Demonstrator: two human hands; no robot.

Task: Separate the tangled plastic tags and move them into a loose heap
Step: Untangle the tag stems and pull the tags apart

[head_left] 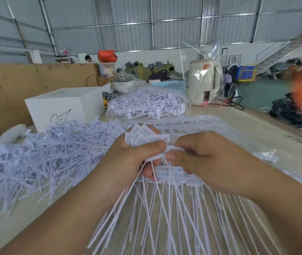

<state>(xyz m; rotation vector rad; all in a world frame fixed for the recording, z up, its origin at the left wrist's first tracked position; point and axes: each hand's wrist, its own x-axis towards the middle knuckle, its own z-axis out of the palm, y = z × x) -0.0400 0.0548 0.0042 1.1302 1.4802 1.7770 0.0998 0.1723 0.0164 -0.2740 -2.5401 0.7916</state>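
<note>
While both hands, left hand [128, 159] and right hand [201, 159], pinch flat-headed white tags [146, 137], thin tails fan downward.

Corrugated grey metal walls [128, 13] on a steel frame rise behind a white partition wall [165, 56], a metal staircase [275, 52] climbs at the right above a green floor [262, 92], and a brown board [27, 83] stands along the worktable's [247, 129] far left edge.

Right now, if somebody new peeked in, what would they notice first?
Probably the two hands in the middle: the left hand grips a bunch of white plastic tags, and the right hand pinches one. Next, the big loose heap of white tags on the table's left side, then the clear plastic bag of tags farther back.
</note>
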